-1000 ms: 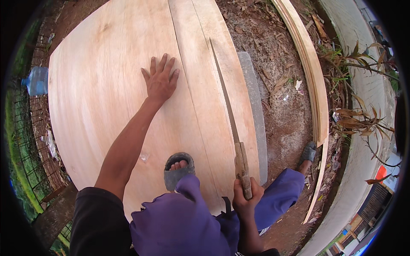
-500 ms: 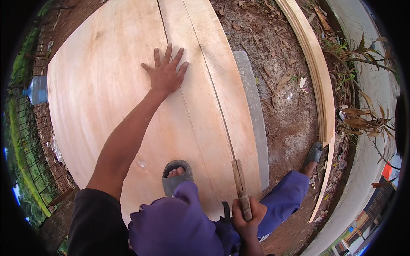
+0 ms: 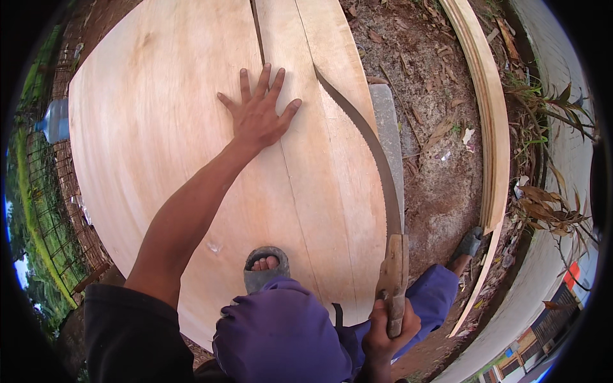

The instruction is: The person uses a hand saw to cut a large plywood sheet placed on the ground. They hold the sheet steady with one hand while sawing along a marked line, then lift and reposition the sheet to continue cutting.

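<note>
A broad sheet of pale plywood (image 3: 147,127) lies in front of me, with a long cut or gap and thin lines running along it. My left hand (image 3: 260,121) rests palm down on it, fingers spread, beside the dark gap. My right hand (image 3: 391,327) is closed round the wooden handle of a handsaw (image 3: 394,262) at the sheet's near right. The toothed blade shows its broad side and bows in a curve over the sheet's right part. Its far tip meets a thin line on the plywood; whether it sits in a cut I cannot tell.
My sandalled foot (image 3: 267,267) presses on the sheet; the other foot (image 3: 469,246) stands on the ground at right. A grey slab (image 3: 387,127) shows under the sheet's right edge. Stacked wood strips (image 3: 491,140), a low concrete wall (image 3: 555,51) and a blue plastic bottle (image 3: 56,121) lie around.
The saw has swung to the right and turned from nearly edge-on to showing its bent blade. My right hand moved right with it. My left hand stays flat on the sheet.
</note>
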The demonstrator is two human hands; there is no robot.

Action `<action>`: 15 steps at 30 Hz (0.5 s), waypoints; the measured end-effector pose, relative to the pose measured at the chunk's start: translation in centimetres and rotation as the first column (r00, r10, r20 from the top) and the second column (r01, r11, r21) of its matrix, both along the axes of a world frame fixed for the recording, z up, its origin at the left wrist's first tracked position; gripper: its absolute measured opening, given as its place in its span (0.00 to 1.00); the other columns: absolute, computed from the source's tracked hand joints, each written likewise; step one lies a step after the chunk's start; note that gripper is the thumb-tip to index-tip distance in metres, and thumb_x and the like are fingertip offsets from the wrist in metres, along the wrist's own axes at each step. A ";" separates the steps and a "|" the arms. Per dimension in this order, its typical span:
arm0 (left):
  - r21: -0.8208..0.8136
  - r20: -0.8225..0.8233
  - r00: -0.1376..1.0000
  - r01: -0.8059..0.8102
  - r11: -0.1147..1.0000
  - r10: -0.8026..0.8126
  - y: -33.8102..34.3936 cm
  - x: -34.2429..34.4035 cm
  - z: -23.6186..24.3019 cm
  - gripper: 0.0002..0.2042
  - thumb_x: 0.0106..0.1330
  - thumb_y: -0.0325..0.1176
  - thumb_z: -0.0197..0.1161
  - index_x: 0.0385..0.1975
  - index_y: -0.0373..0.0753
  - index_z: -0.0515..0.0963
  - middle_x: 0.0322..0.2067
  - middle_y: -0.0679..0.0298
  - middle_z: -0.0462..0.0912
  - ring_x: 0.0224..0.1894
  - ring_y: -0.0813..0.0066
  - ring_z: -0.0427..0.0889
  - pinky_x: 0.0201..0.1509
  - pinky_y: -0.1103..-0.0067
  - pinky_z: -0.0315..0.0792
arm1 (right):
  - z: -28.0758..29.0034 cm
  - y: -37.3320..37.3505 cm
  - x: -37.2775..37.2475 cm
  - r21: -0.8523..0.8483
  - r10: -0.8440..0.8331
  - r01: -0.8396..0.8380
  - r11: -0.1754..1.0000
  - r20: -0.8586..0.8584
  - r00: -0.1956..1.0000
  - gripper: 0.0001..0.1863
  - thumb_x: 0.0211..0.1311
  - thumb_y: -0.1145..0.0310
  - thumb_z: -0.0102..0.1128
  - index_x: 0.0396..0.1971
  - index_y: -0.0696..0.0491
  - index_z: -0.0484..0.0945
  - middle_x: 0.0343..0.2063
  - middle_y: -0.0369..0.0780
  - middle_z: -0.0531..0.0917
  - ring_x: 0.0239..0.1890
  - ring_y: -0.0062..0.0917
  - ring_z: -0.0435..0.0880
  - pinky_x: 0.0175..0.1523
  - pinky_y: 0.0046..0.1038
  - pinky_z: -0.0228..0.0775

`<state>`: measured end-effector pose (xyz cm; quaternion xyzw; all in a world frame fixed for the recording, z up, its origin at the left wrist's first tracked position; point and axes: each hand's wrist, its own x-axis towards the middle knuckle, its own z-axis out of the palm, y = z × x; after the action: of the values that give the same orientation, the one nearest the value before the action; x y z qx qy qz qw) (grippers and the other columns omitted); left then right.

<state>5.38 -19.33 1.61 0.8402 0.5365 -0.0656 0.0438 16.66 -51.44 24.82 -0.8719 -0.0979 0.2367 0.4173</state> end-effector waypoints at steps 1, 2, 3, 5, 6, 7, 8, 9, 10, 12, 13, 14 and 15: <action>-0.007 0.001 1.000 -0.003 1.000 0.003 -0.1 0.1 0.0 0.37 0.74 0.66 0.45 0.80 0.59 0.51 0.81 0.68 0.44 0.82 0.47 0.35 0.71 0.25 0.32 | -0.2 0.4 -0.2 0.045 -0.179 0.179 0.983 -0.005 0.984 0.11 0.52 0.76 0.68 0.18 0.58 0.73 0.11 0.35 0.70 0.14 0.18 0.68 0.23 0.26 0.57; -0.010 0.001 1.000 -0.008 1.000 0.008 0.0 -0.1 -0.1 0.37 0.74 0.66 0.45 0.80 0.59 0.51 0.81 0.68 0.44 0.82 0.48 0.35 0.71 0.25 0.32 | 0.0 -0.4 0.2 0.001 0.027 -0.027 1.000 -0.013 1.000 0.11 0.52 0.75 0.69 0.18 0.58 0.74 0.11 0.36 0.70 0.14 0.18 0.69 0.23 0.26 0.58; -0.017 0.003 1.000 -0.011 1.000 0.012 -0.2 -0.1 -0.1 0.37 0.74 0.66 0.45 0.80 0.59 0.51 0.81 0.69 0.44 0.82 0.48 0.35 0.71 0.25 0.32 | 0.6 -2.2 1.0 -0.043 0.229 -0.230 0.972 -0.028 0.973 0.11 0.52 0.74 0.70 0.18 0.58 0.74 0.11 0.36 0.70 0.14 0.18 0.69 0.23 0.26 0.58; 0.021 0.012 1.000 0.000 1.000 0.000 0.4 -0.7 -0.5 0.39 0.73 0.69 0.43 0.80 0.59 0.50 0.81 0.69 0.44 0.82 0.48 0.33 0.71 0.25 0.28 | 1.1 -3.6 0.3 -0.104 0.488 -0.485 0.868 0.000 0.873 0.13 0.52 0.71 0.71 0.18 0.58 0.74 0.11 0.37 0.73 0.14 0.20 0.71 0.24 0.26 0.59; 0.040 0.017 1.000 0.007 0.999 -0.007 0.6 -0.8 -0.8 0.40 0.73 0.71 0.42 0.80 0.58 0.50 0.81 0.69 0.44 0.82 0.48 0.32 0.71 0.26 0.27 | 1.1 -3.5 -0.1 -0.108 0.453 -0.452 0.885 -0.022 0.891 0.13 0.52 0.72 0.71 0.18 0.58 0.74 0.11 0.37 0.73 0.14 0.21 0.71 0.24 0.27 0.59; 0.044 0.027 1.000 0.003 0.999 -0.004 0.3 -0.8 -1.2 0.40 0.72 0.71 0.42 0.80 0.58 0.50 0.81 0.68 0.44 0.82 0.48 0.33 0.71 0.25 0.27 | 1.2 -3.4 -0.5 -0.112 0.418 -0.420 0.901 -0.044 0.908 0.13 0.52 0.72 0.71 0.18 0.58 0.73 0.11 0.38 0.73 0.14 0.21 0.72 0.24 0.27 0.59; 0.056 0.040 0.999 -0.003 0.998 0.000 0.3 -0.8 -1.5 0.41 0.72 0.71 0.42 0.80 0.58 0.50 0.81 0.68 0.45 0.82 0.48 0.33 0.71 0.25 0.27 | 1.2 -3.1 -0.9 -0.112 0.384 -0.389 0.915 -0.060 0.921 0.13 0.52 0.73 0.71 0.17 0.58 0.73 0.12 0.38 0.74 0.14 0.21 0.72 0.24 0.28 0.59; 0.066 0.048 0.999 -0.012 0.998 0.009 0.2 -0.9 -1.4 0.41 0.72 0.72 0.42 0.80 0.57 0.51 0.81 0.68 0.45 0.82 0.48 0.33 0.71 0.25 0.27 | 1.4 -1.8 -0.7 -0.052 0.289 -0.304 0.951 -0.198 0.937 0.13 0.53 0.75 0.69 0.18 0.57 0.72 0.11 0.37 0.71 0.13 0.20 0.69 0.23 0.29 0.57; 0.062 0.035 0.999 -0.009 0.998 0.006 0.5 -0.9 -1.3 0.41 0.72 0.72 0.42 0.80 0.58 0.51 0.81 0.68 0.45 0.82 0.48 0.33 0.71 0.25 0.27 | -0.2 -0.9 -0.4 -0.044 0.365 -0.369 0.928 -0.082 0.927 0.14 0.53 0.76 0.69 0.16 0.57 0.71 0.10 0.38 0.72 0.12 0.20 0.72 0.21 0.28 0.61; 0.023 0.022 1.000 0.008 1.000 -0.008 0.2 -0.2 -0.9 0.40 0.71 0.73 0.42 0.80 0.60 0.52 0.81 0.68 0.46 0.82 0.47 0.33 0.71 0.25 0.27 | -3.6 1.6 0.1 -0.022 0.429 -0.429 0.903 -0.019 0.903 0.16 0.55 0.77 0.69 0.16 0.57 0.69 0.11 0.39 0.72 0.12 0.18 0.73 0.20 0.28 0.63; 0.031 0.028 1.000 0.012 0.999 -0.012 0.3 0.0 -0.9 0.39 0.71 0.72 0.42 0.79 0.61 0.53 0.81 0.67 0.46 0.82 0.47 0.34 0.70 0.25 0.29 | -5.3 4.2 0.3 0.032 0.432 -0.431 0.902 -0.059 0.900 0.16 0.57 0.77 0.68 0.17 0.58 0.69 0.11 0.38 0.71 0.13 0.17 0.71 0.19 0.28 0.61; 0.037 0.030 0.999 0.016 0.999 -0.017 0.3 0.0 -0.7 0.39 0.72 0.71 0.43 0.79 0.62 0.53 0.81 0.67 0.47 0.82 0.47 0.35 0.70 0.24 0.31 | -7.1 6.2 0.1 0.093 0.414 -0.407 0.909 -0.076 0.907 0.16 0.58 0.77 0.67 0.17 0.58 0.69 0.11 0.38 0.71 0.13 0.15 0.70 0.20 0.28 0.60; 0.042 0.032 0.999 0.020 0.999 -0.021 0.2 0.0 -0.6 0.38 0.72 0.70 0.44 0.79 0.63 0.54 0.81 0.67 0.47 0.82 0.46 0.36 0.69 0.23 0.32 | -8.6 7.8 0.1 0.152 0.397 -0.381 0.912 -0.094 0.913 0.16 0.60 0.77 0.67 0.18 0.58 0.69 0.11 0.38 0.70 0.14 0.14 0.68 0.20 0.27 0.59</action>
<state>5.42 -19.13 1.03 0.8474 0.5282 -0.0412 0.0341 16.74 -43.69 16.17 -0.7895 -0.2591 0.3616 0.4228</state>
